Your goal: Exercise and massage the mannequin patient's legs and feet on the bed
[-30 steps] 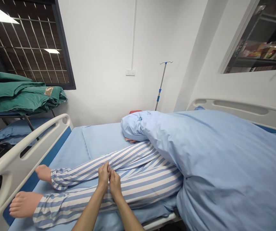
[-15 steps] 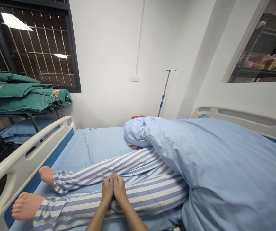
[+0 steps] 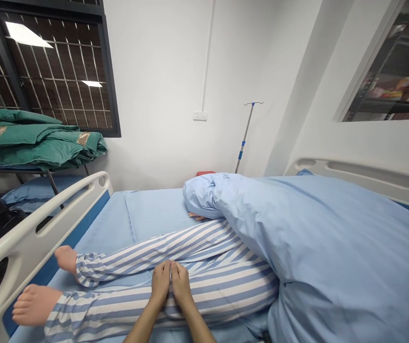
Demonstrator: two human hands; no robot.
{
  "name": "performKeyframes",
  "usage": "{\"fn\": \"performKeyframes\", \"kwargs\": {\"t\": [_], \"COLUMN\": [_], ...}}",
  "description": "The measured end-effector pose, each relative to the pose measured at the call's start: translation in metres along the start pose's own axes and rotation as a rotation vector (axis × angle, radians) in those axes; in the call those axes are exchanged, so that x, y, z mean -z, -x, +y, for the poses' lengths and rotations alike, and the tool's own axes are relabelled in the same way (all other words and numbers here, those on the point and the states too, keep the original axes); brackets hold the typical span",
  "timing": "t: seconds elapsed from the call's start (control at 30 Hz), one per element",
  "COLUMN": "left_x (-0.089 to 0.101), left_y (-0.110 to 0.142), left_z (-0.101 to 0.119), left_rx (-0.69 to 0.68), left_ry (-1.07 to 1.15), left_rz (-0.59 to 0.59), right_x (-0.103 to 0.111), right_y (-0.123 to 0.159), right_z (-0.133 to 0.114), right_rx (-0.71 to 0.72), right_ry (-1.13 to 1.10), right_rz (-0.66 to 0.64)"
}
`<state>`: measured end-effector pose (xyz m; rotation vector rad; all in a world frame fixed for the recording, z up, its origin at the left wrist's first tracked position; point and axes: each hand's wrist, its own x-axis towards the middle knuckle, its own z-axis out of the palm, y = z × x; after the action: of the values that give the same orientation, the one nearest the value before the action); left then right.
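Observation:
My left hand (image 3: 161, 281) and my right hand (image 3: 180, 282) lie side by side over the near leg (image 3: 231, 288) of a figure on the bed, around knee height. Both have their fingers curled down over the far side of that leg, where the fingertips are hidden. Blue-and-white striped trousers cover both legs. Smooth bare feet, the near one (image 3: 34, 305) and the far one (image 3: 66, 259), point left and look like a manikin's. A light blue quilt (image 3: 318, 238) is bunched over the upper body, and a few fingers of the figure (image 3: 196, 216) peek from under it.
The bed has a light blue sheet (image 3: 161, 209), a white footboard (image 3: 64, 195) at left and a headboard (image 3: 372, 172) at right. Behind stands an IV pole (image 3: 246, 136). Folded green bedding (image 3: 43, 143) lies on a rack beneath the barred window (image 3: 61, 71).
My right hand has shifted slightly right, and a thin gap now shows between the hands. The view has moved a little; the legs and quilt stay in place.

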<state>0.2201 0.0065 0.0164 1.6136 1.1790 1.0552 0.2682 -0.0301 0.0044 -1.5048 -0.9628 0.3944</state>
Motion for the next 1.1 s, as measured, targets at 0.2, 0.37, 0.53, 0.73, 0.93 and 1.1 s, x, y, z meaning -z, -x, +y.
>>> {"fn": "performKeyframes", "kwargs": {"t": [0.2,0.37,0.53,0.73,0.93,1.1], "left_x": [-0.025,-0.024,-0.018,-0.019,-0.021,-0.024], "left_y": [-0.003,0.002,0.008,0.005,0.008,0.012], "left_z": [0.051,0.031,-0.003,-0.001,-0.005,-0.007], "left_rx": [0.057,0.021,-0.021,-0.029,-0.084,-0.111], "left_ry": [0.252,0.199,0.002,-0.044,-0.197,-0.202], "left_rz": [0.045,0.092,0.021,0.051,-0.091,-0.064], "right_x": [0.021,0.026,0.026,0.022,0.039,0.049], "right_y": [-0.006,-0.011,-0.013,-0.021,-0.034,-0.021], "right_z": [0.000,0.001,0.004,-0.001,-0.023,0.005], "right_rx": [0.019,0.051,0.102,0.070,0.172,0.141], "right_ry": [0.028,0.034,0.006,0.024,0.106,0.093], "right_rz": [-0.014,-0.038,-0.061,-0.078,-0.189,-0.178]}}
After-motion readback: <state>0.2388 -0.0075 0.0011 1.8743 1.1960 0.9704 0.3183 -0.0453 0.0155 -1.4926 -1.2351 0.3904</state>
